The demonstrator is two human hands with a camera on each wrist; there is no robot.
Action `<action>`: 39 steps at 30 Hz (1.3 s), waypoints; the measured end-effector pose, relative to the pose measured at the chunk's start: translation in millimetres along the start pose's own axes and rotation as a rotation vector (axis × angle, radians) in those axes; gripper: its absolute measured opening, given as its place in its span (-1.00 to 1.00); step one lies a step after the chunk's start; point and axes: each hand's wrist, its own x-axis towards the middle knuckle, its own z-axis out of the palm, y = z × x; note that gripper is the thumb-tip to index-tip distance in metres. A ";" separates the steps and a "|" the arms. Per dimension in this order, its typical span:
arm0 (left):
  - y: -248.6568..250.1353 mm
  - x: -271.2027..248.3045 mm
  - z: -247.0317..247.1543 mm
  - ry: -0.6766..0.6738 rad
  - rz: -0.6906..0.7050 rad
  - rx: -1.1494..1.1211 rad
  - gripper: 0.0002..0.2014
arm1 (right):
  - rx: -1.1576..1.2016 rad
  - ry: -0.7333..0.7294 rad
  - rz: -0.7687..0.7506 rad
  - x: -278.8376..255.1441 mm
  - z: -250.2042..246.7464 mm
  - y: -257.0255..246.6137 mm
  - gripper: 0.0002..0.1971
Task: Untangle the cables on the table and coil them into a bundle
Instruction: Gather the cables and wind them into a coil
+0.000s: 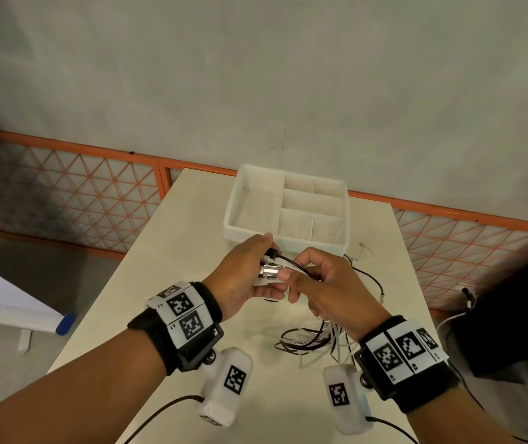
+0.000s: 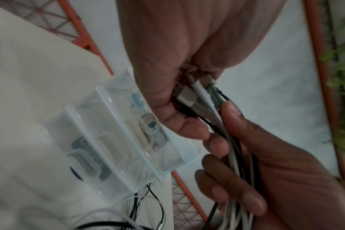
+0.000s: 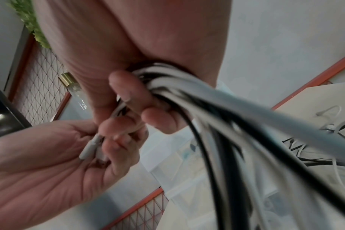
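Both hands meet above the cream table (image 1: 147,283), just in front of a white bin. My left hand (image 1: 250,270) pinches the plug ends (image 2: 189,96) of several black and white cables, silver connectors showing between its fingers. My right hand (image 1: 323,283) grips the gathered bundle of cables (image 3: 167,84) right beside those plugs, fingers curled round it. From the right fist the strands hang down to loose loops (image 1: 307,342) lying on the table. One black lead (image 1: 368,277) trails off to the right.
A white divided organiser bin (image 1: 288,209) stands at the table's far end, close behind the hands. An orange mesh fence (image 1: 64,193) runs behind the table. A dark object (image 1: 519,315) sits off the right edge, a white board with a blue part (image 1: 64,325) on the left.
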 end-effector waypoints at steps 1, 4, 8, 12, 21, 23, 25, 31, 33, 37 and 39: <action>0.6 0.1 1.4 -0.008 0.014 0.037 -0.68 | -0.020 0.010 -0.006 0.4 1.4 -0.1 -0.73; 1.3 -1.1 4.8 -0.082 0.030 0.145 -0.72 | -0.077 0.024 -0.036 1.0 6.7 0.7 -0.69; -4.1 0.8 1.8 0.029 0.081 0.237 -0.80 | -0.083 0.056 -0.038 2.8 13.7 3.5 -0.65; -9.9 4.6 -1.5 0.192 0.113 0.207 -0.85 | -0.098 0.054 -0.090 4.6 19.7 5.7 -0.72; -5.0 2.0 -9.5 -0.004 0.001 0.177 -0.63 | -0.136 0.136 -0.173 5.9 25.1 14.7 -0.85; -5.6 3.2 -9.4 0.064 0.023 0.135 -0.66 | -0.063 0.143 -0.154 7.2 24.9 15.5 -0.95; -5.6 4.1 -9.3 0.097 0.032 0.098 -0.68 | -0.032 0.148 -0.138 7.5 24.6 15.7 -0.97; 1.0 0.4 -11.5 -0.043 -0.027 0.130 -0.56 | 0.019 0.185 -0.173 4.2 27.1 17.9 -0.92; 1.7 -0.8 -11.0 -0.096 -0.032 0.160 -0.55 | 0.028 0.176 -0.161 4.6 26.5 17.8 -0.89; -2.3 -0.6 -7.0 -0.047 -0.021 0.153 -0.65 | -0.075 0.221 -0.102 9.5 25.8 21.0 -0.93; -3.1 0.6 -6.4 -0.025 -0.021 0.136 -0.60 | -0.100 0.221 -0.133 9.7 27.2 21.9 -0.94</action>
